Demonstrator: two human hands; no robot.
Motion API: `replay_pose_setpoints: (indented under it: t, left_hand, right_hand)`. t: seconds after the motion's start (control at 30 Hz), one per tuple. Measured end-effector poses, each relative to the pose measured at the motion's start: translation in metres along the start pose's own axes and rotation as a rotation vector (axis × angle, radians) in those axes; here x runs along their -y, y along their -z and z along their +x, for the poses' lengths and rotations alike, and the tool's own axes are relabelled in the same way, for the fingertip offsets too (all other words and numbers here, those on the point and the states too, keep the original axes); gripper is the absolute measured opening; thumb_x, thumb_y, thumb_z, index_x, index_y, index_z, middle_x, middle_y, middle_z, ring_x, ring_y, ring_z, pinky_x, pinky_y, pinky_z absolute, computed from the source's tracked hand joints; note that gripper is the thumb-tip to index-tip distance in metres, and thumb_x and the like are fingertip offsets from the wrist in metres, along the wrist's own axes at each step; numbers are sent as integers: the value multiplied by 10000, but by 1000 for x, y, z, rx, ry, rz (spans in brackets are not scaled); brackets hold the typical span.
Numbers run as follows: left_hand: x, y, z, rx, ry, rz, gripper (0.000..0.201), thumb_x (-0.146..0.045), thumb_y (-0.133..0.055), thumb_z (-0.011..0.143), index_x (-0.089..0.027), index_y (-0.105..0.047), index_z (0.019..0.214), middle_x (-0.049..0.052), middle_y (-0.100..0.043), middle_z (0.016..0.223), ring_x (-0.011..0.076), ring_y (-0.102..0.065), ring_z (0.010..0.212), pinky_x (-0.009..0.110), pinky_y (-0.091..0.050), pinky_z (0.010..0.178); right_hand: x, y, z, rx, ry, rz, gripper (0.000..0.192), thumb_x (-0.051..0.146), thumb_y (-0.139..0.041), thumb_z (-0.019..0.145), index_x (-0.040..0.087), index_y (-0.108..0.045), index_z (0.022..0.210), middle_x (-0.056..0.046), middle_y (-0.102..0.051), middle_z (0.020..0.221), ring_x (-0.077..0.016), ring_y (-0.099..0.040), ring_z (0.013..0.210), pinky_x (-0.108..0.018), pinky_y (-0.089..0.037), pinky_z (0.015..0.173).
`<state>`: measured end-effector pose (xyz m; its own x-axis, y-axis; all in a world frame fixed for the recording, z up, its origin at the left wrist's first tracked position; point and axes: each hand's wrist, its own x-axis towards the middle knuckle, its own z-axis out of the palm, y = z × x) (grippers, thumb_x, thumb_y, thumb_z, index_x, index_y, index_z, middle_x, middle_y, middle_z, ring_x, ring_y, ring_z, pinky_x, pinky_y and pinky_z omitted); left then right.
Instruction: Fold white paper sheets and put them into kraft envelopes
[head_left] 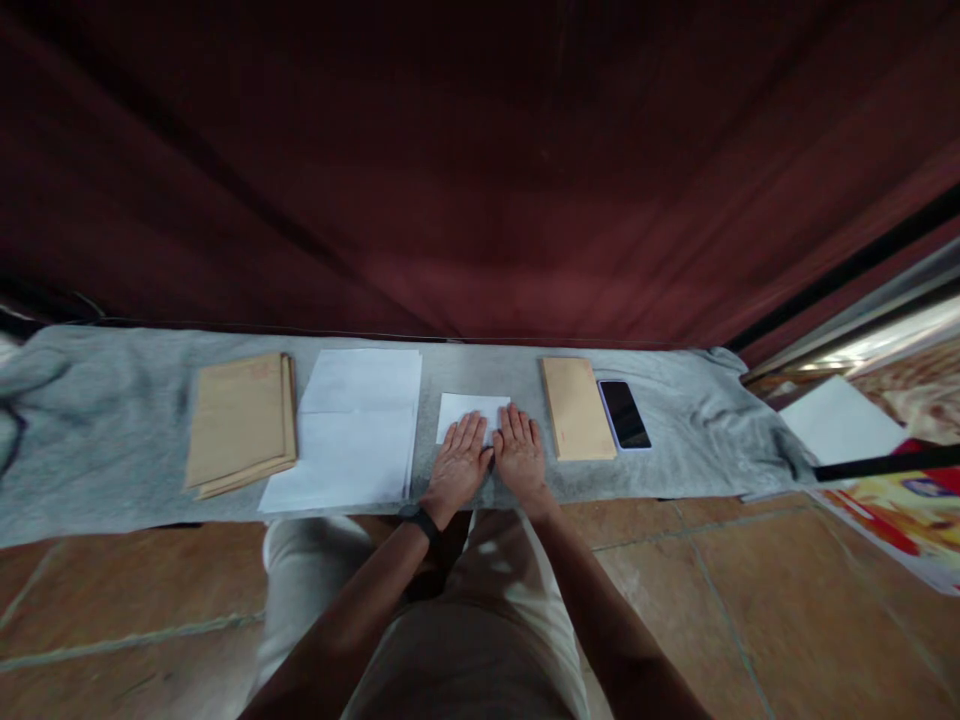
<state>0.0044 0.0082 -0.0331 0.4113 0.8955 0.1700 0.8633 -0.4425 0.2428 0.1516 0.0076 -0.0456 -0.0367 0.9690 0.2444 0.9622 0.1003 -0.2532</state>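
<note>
My left hand [459,462] and my right hand [520,453] lie flat, side by side, palms down on a small folded white sheet of paper [469,409]. The fingers are stretched out and slightly apart; neither hand grips anything. The paper rests on a grey cloth [112,440] that covers a low surface. A dark band sits on my left wrist.
A stack of white sheets [352,430] lies left of my hands, with a stack of brown envelopes [238,422] further left. A single brown envelope [576,407] and a black phone [624,414] lie to the right. A dark red curtain hangs behind. Tiled floor is below.
</note>
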Motion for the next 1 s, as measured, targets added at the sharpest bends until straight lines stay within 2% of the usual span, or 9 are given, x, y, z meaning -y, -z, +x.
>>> replay_pose_setpoints:
  t: [0.23, 0.57, 0.63, 0.7, 0.8, 0.9, 1.0]
  left_hand:
    - [9, 2, -14, -44, 121, 23, 684, -467, -423, 997, -86, -350, 1560, 184, -348, 1619, 293, -285, 1529, 500, -256, 1250]
    - [15, 3, -23, -101, 213, 37, 716, -467, -421, 995, -6, -341, 1537, 246, -331, 1612, 330, -262, 1533, 517, -256, 1249]
    - [12, 3, -20, -83, 177, 36, 656, -407, -418, 998, -12, -372, 1520, 247, -354, 1601, 326, -268, 1531, 526, -252, 1252]
    - [7, 3, -14, -33, 94, 10, 555, -274, -386, 994, -68, -412, 1509, 207, -400, 1589, 291, -292, 1525, 514, -252, 1259]
    - [-2, 4, -2, 76, -20, 34, 580, -82, -310, 940, -168, -463, 1493, 147, -454, 1571, 239, -336, 1509, 485, -276, 1254]
    - [-11, 8, 10, 168, -70, 152, 578, -35, -303, 921, -124, -505, 1455, 185, -457, 1560, 260, -367, 1493, 484, -344, 1213]
    - [-19, 13, 19, 198, -104, 192, 532, -26, -330, 923, -52, -525, 1417, 236, -482, 1525, 292, -425, 1458, 485, -399, 1166]
  right_hand:
    - [0, -2, -1, -51, 2, 8, 529, 296, -353, 1064, 121, -376, 1562, -156, -416, 1587, -288, -386, 1470, -511, -263, 1201]
    - [-1, -1, -2, -92, 4, 16, 514, 298, -384, 1055, 100, -432, 1526, -169, -482, 1545, -279, -412, 1451, -484, -282, 1196]
    - [-2, -1, -3, -112, -17, 39, 509, 284, -374, 1051, 84, -438, 1515, -179, -500, 1529, -264, -424, 1442, -476, -292, 1193]
    - [-4, -1, -4, -135, -58, 55, 499, 267, -360, 1049, 69, -452, 1497, -184, -497, 1529, -256, -426, 1440, -465, -306, 1189]
    - [-7, -2, -6, -147, -94, 53, 476, 246, -355, 1048, 58, -474, 1469, -189, -489, 1532, -258, -414, 1444, -460, -322, 1179]
    - [-8, -3, -6, -139, -66, 60, 451, 220, -367, 1046, 64, -488, 1452, -191, -514, 1509, -251, -419, 1439, -464, -324, 1178]
    - [-9, -3, -7, -158, -52, 88, 433, 222, -375, 1050, 71, -507, 1434, -188, -535, 1490, -246, -432, 1428, -466, -323, 1181]
